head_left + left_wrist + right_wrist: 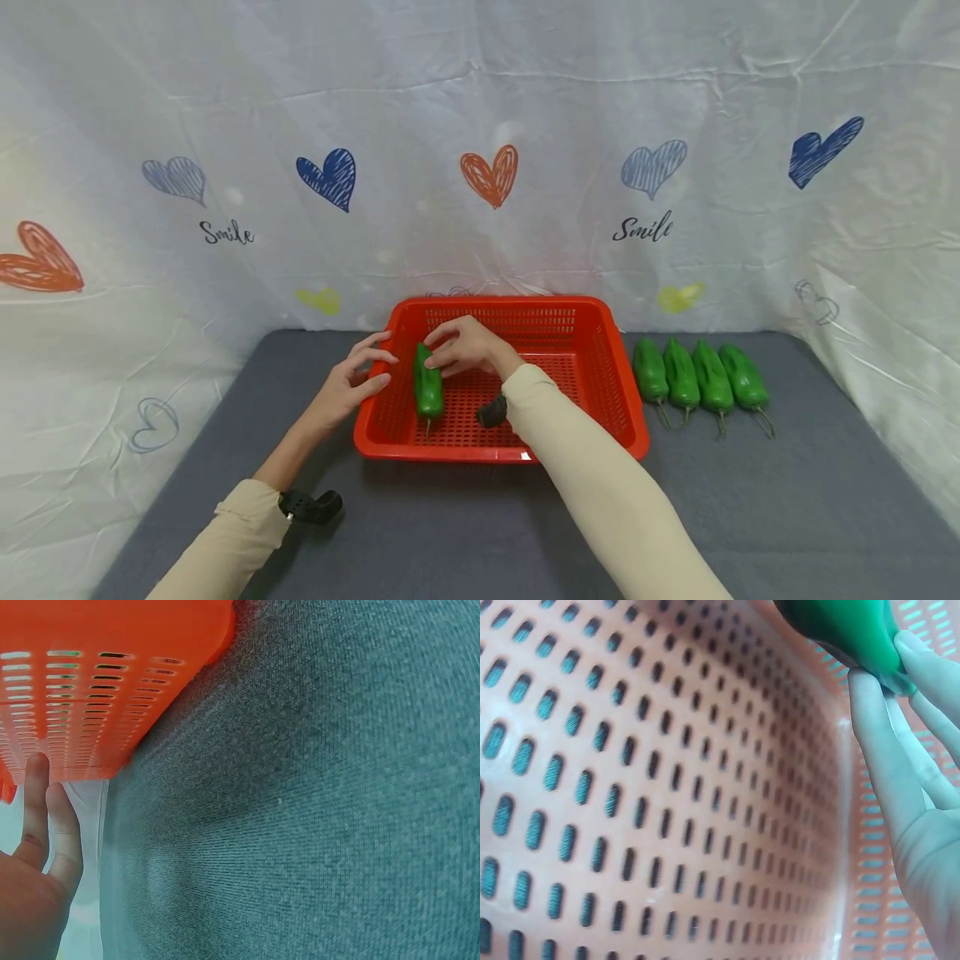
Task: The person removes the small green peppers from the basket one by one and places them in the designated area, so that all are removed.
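Note:
A red plastic basket (465, 454) with slotted walls stands on the grey cloth. Inside it, near the left wall, is a green pepper (429, 396) with its stem towards me. My right hand (468, 346) reaches into the basket and pinches the pepper's far end between thumb and fingers. The right wrist view shows the fingertips on the green pepper (855, 630) above the slotted floor. At the basket's left rim, my left hand (347, 390) touches with fingers extended. In the left wrist view, two straight fingers (66, 825) show beside the outer wall.
To the right of the basket, several green peppers (681, 375) lie side by side on the grey cloth (750, 517), stems towards me. Behind the table hangs a white curtain (555, 225) printed with hearts. A black wrist device (311, 506) sits at my left cuff.

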`<state>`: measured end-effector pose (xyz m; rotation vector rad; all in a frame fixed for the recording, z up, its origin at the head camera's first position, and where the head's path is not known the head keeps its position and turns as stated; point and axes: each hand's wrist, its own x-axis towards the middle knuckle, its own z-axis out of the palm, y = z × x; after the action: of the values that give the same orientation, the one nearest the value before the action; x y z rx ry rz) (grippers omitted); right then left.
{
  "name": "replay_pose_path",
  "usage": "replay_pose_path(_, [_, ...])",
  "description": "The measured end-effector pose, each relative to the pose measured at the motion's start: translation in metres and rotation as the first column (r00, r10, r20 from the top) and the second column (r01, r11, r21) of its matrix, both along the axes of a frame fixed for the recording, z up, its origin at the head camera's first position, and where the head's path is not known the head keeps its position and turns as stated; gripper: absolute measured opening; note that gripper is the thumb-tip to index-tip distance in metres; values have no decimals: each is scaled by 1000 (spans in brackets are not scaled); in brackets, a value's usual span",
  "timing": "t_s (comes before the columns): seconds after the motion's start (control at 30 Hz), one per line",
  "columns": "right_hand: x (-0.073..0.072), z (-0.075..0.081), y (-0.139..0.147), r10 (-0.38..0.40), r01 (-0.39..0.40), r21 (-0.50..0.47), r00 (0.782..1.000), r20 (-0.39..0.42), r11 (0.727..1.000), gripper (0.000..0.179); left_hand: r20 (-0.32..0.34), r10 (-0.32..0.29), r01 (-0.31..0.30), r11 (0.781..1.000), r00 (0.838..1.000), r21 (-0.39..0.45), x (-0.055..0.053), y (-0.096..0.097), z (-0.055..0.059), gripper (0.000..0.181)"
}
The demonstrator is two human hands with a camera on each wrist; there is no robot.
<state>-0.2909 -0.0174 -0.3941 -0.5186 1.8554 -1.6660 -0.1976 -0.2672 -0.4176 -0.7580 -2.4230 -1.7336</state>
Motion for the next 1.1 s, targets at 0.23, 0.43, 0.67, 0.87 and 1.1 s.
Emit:
replay_pose_path(0.23, [0,15,0,26,-26,-24,999,-22,999,38,13,10,-10,1000,1000,-9,-1,0,1,23])
replay_pose_path(0.43, [-2,30,3,25,-27,-42,999,-32,999,38,29,9,-9,1000,1000,-2,-2,-1,0,23])
replay_pose_path(0.67, [-3,54,14,27,-30,-52,998,-59,998,38,21,11,-11,1000,1000,0,-2,0,0,23])
replay_pose_path(0.87, [-4,66,31,23,-29,-58,994,-103,998,39,10,4,-4,1000,1000,11,-2,0,0,24])
replay_pose_path(1.1, [-4,72,60,-15,11,-34,992,-123,999,37,1,-5,5,1000,1000,17,-1,-1,0,24])
